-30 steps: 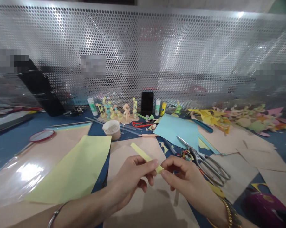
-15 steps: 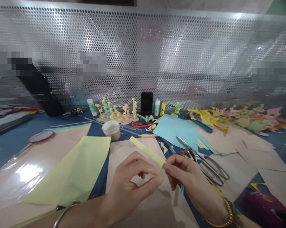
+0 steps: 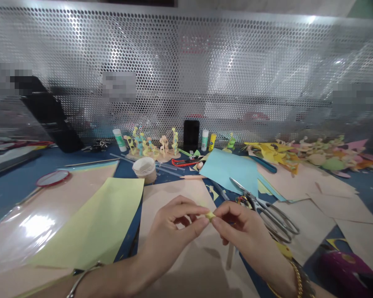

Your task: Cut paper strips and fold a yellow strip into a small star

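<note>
Between my fingertips is a yellow paper strip (image 3: 210, 215), of which only a short piece shows; the rest is hidden or turned away from view. My left hand (image 3: 177, 227) pinches it from the left with thumb and forefinger. From the right, my right hand (image 3: 240, 227) grips its other end in the same way. Both hands are over a pale pink paper sheet (image 3: 170, 196). Scissors (image 3: 267, 211) with metal handles lie just right of my right hand. A yellow paper sheet (image 3: 102, 219) rests left of my left hand.
Behind the hands stand a white cup (image 3: 145, 169), small curled paper figures (image 3: 154, 149), a phone (image 3: 191, 134) and glue sticks (image 3: 204, 140). A blue paper sheet (image 3: 230, 171) and a red cutter (image 3: 185, 162) lie nearby. A perforated metal panel (image 3: 186, 74) closes off the back.
My left hand has closed from a loose curve to a pinch on the yellow strip. The strip showed long and straight before; now only a short piece shows.
</note>
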### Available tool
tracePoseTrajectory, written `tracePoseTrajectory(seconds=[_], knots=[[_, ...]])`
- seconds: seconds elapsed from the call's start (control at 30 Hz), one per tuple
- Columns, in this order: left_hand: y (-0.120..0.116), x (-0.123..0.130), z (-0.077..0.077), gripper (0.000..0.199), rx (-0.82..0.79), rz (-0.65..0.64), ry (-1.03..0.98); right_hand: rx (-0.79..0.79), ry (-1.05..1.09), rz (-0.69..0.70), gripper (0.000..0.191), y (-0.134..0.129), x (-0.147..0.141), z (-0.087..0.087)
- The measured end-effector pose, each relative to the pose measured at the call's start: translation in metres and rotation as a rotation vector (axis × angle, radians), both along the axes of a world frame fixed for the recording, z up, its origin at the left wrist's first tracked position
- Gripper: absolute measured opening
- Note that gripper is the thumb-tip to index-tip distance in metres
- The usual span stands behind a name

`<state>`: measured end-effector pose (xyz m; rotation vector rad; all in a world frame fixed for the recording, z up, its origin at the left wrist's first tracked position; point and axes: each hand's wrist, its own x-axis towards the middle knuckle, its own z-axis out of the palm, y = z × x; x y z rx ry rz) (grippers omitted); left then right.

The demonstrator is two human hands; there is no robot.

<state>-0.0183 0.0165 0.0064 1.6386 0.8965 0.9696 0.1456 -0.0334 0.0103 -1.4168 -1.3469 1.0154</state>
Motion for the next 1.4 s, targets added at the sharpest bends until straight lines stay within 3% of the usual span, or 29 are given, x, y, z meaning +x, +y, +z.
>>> tracePoseTrajectory(seconds=[0.23, 0.43, 0.87, 1.07, 1.23, 1.4], knots=[[0.0029, 0.0034, 0.0017, 0.006, -0.313, -0.029, -0.082, 0.021, -0.035, 0.028, 0.019, -0.0028, 0.0000, -0.0003], [0.0027, 0.0041, 0.0031, 0.011, -0.451, -0.034, -0.142, -0.006, -0.054, 0.019, 0.021, 0.0006, -0.0014, 0.0004], [0.0041, 0.0033, -0.0011, 0.010, -0.388, -0.056, -0.103, 0.026, -0.156, -0.015, 0.021, 0.0005, 0.0018, -0.0035], [0.0018, 0.0044, -0.0042, 0.018, -0.591, -0.065, -0.269, -0.156, 0.063, 0.046, 0.033, 0.0005, 0.0011, -0.0061], [0.0009, 0.0025, -0.0037, 0.017, -0.575, -0.072, -0.232, -0.254, 0.248, 0.157, 0.040, 0.0015, -0.0012, -0.0056], [0.0013, 0.0044, -0.0031, 0.014, -0.520, -0.041, -0.169, -0.271, 0.270, 0.116, 0.040, 0.0030, -0.0010, -0.0061]])
